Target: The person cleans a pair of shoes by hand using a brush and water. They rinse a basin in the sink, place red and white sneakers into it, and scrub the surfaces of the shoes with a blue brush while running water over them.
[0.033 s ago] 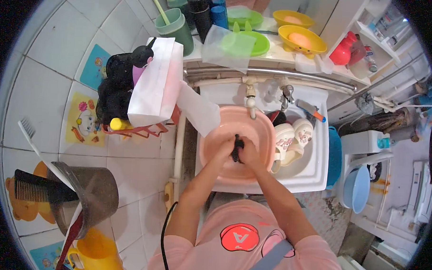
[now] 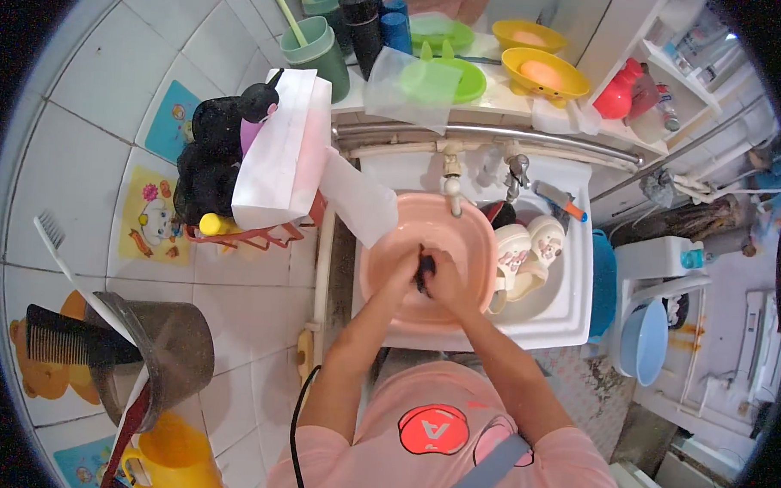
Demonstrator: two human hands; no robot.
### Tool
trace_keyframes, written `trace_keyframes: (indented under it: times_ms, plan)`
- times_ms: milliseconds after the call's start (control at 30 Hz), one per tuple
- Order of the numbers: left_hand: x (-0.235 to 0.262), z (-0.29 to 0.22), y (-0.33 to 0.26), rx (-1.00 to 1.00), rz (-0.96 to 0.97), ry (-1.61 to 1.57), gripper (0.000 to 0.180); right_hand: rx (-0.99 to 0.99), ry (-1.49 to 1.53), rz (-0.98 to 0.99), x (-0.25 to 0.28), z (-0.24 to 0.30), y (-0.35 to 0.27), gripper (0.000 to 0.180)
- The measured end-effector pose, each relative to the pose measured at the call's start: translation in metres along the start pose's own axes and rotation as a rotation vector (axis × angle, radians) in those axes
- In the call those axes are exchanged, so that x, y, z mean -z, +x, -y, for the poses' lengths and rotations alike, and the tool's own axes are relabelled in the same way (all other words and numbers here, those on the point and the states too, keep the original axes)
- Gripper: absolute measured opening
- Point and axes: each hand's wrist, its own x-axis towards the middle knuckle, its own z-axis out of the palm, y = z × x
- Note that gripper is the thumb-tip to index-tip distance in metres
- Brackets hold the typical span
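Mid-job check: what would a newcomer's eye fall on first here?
Probably the rounded pink plastic basin in the white sink, where the left hand and right hand hold a small black item. Next, the cream printed shoes in the sink, right of the basin, then the bright yellow dish on the white shelf.

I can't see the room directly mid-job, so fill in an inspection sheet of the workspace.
Surface: white sink, pink basin set over its left part.
Things in hand: small dark item, kind unclear, over or in the basin.
Clutter: cream sandals right of the basin; orange-ended tool near the sink's far right corner.
Hands: left hand and right hand both closed on the dark item.
Cables: black cable beside the left arm; contact unclear.
Surroundings: tiled wall at left, crowded shelf beyond the sink, blue basin at right.
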Motion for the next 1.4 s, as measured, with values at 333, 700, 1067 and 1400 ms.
trace_keyframes:
  times_ms: [333,700,1067,1400]
  plan:
    - [0.033,0.059,0.082,-0.242,-0.484,0.462,0.034,0.168,-0.41,0.047,0.02,-0.016,0.004,0.045]
    - [0.069,0.044,0.038,0.088,-0.015,0.25,0.038,0.187,-0.072,0.203,-0.013,0.041,-0.02,0.042]
    - [0.039,-0.009,-0.026,-0.397,0.239,0.933,0.05,-0.02,0.146,0.245,0.034,-0.048,0.004,0.025]
    - [-0.013,0.038,-0.022,-0.174,-0.159,0.354,0.026,0.312,-0.375,-0.187,0.042,-0.035,0.007,0.051]
